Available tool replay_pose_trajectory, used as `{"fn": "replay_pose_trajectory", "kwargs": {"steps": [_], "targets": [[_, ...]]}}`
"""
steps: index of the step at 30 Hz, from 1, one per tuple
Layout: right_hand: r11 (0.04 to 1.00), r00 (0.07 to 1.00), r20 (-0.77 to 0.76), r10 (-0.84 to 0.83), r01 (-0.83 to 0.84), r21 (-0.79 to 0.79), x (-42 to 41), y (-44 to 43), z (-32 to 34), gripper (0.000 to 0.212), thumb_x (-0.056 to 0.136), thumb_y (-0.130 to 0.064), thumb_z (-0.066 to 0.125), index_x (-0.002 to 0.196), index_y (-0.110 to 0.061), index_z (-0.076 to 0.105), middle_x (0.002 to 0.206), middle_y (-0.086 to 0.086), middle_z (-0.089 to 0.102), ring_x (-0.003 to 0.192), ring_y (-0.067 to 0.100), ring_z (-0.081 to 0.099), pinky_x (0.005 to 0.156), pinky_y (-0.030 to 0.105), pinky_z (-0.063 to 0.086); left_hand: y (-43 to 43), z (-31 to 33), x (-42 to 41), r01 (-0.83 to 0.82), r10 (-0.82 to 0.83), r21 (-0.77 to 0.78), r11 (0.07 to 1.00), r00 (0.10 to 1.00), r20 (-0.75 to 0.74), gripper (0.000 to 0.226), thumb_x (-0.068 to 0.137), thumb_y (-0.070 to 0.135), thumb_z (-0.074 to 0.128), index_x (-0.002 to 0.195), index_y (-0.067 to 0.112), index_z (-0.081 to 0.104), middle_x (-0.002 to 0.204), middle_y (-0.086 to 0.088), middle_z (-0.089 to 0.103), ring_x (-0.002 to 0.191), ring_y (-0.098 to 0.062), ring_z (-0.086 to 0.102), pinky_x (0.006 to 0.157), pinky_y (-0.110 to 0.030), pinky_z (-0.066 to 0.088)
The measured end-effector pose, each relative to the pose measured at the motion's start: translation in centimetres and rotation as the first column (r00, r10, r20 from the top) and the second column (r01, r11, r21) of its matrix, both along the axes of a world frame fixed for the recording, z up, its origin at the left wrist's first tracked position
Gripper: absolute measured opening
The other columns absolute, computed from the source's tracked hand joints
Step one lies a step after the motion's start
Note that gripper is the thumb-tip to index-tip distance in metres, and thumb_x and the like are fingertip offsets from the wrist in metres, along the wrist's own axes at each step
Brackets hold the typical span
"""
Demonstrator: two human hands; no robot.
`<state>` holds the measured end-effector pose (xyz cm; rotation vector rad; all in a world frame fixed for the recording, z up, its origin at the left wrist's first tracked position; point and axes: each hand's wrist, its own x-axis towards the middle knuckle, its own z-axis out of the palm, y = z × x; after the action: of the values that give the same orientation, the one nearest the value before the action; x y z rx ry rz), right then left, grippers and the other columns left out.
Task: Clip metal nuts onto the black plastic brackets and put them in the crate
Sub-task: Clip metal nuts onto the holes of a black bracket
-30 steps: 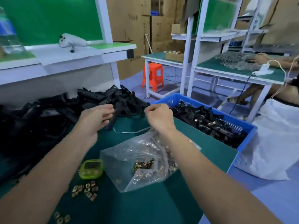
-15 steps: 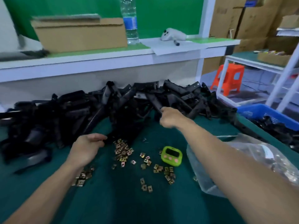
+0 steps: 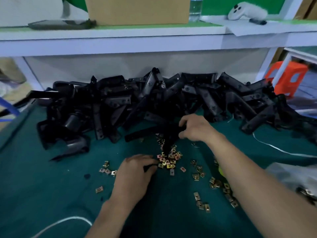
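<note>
Gripping one long black plastic bracket point(image 3: 167, 143), the right hand point(image 3: 195, 129) is curled round its upper end, near the bracket heap point(image 3: 154, 100) on the green worktop point(image 3: 51, 186). The left hand point(image 3: 135, 170) is bent over the small brass-coloured metal nuts point(image 3: 169, 160); whether one is pinched cannot be told. If several nuts are caught together, clipping may be spoiled.

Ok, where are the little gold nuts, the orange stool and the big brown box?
Small gold metal nuts point(image 3: 169, 161): head view, middle of the heap.
Orange plastic stool point(image 3: 300, 67): head view, its top edge.
Brown cardboard box point(image 3: 137, 9): head view, its front face.
</note>
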<state>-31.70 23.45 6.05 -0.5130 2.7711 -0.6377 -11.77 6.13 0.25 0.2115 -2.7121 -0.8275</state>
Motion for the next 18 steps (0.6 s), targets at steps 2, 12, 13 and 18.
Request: {"fn": "replay_pose_trajectory", "kwargs": {"steps": [2, 12, 13, 18], "targets": [[0.992, 0.998, -0.016, -0.064, 0.062, -0.11, 1.3, 0.6, 0.6, 0.017, 0.078, -0.025, 0.084, 0.087, -0.029, 0.07, 0.093, -0.007, 0.065, 0.075, 0.01, 0.062, 0.055, 0.021, 0.045, 0.2, 0.2, 0.1, -0.036, 0.035, -0.022, 0.999, 0.998, -0.054, 0.013, 0.085, 0.029, 0.079, 0.095, 0.039, 0.079, 0.104, 0.024, 0.074, 0.096, -0.004, 0.062, 0.087, -0.016, 0.038], [0.708, 0.878, -0.137, -0.459, 0.268, -0.654, 8.6, 2.1, 1.4, 0.021, 0.081, -0.018, 0.082, 0.071, -0.035, 0.075, 0.07, -0.016, 0.07, 0.063, -0.004, 0.063, 0.053, 0.01, 0.046, 0.1, 0.9, 0.3, -0.173, 0.3, 0.495, 0.852, 0.935, -0.188, 0.023, 0.094, 0.02, 0.07, 0.083, 0.038, 0.064, 0.075, 0.025, 0.071, 0.071, 0.005, 0.068, 0.063, -0.007, 0.047], [0.7, 0.904, -0.112, -0.412, 0.236, -0.674, 9.2, 2.0, 1.6, 0.015, 0.082, -0.026, 0.08, 0.073, -0.037, 0.076, 0.07, -0.016, 0.072, 0.06, -0.001, 0.063, 0.058, 0.017, 0.049, 0.0, 1.0, 0.4, -0.15, 0.295, 0.54, 0.828, 0.936, -0.192, 0.024, 0.096, 0.018, 0.068, 0.084, 0.038, 0.062, 0.077, 0.023, 0.072, 0.07, 0.003, 0.07, 0.062, -0.009, 0.048], [0.786, 0.981, -0.033, -0.19, 0.132, -0.604, 10.1, 1.1, 2.4, 0.027, 0.098, -0.018, 0.058, 0.084, -0.03, 0.078, 0.079, -0.008, 0.076, 0.057, 0.005, 0.06, 0.064, 0.031, 0.054, -0.2, 1.5, 0.2, -0.183, 0.331, 0.618, 0.765, 0.934, -0.134, 0.012, 0.092, 0.023, 0.073, 0.087, 0.032, 0.065, 0.07, 0.018, 0.074, 0.065, 0.002, 0.07, 0.056, -0.009, 0.048]]}}
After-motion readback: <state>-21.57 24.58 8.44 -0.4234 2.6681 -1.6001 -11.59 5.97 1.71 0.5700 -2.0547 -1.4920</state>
